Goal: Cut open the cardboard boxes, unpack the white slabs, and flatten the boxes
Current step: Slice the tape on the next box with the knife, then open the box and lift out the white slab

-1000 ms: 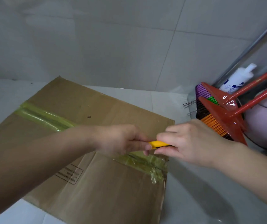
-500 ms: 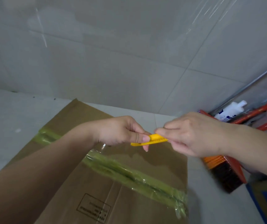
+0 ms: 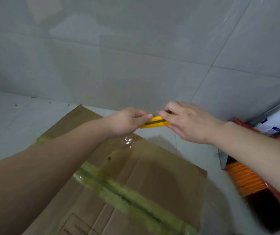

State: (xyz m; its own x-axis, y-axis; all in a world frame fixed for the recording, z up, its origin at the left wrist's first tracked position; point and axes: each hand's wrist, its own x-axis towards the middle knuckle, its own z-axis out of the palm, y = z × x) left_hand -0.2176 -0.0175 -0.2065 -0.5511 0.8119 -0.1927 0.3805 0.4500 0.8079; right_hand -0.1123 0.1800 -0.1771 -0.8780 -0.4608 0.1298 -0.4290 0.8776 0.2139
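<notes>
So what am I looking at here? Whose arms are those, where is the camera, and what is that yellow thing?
There is no machine here, just a person. The camera sits on the person's head and looks forward and down, so you see their own two arms reaching out from the bottom of the picture. The left hand and the right hand meet in the middle, and both pinch a small yellow cutter, a knife for slicing tape. It is held up in the air, not touching anything. Below it lies a brown cardboard box, shut with a strip of greenish tape across its top. The box rests on a pale tiled floor next to a grey tiled wall. At the right edge you can see a broom with orange bristles and a white bottle.
</notes>
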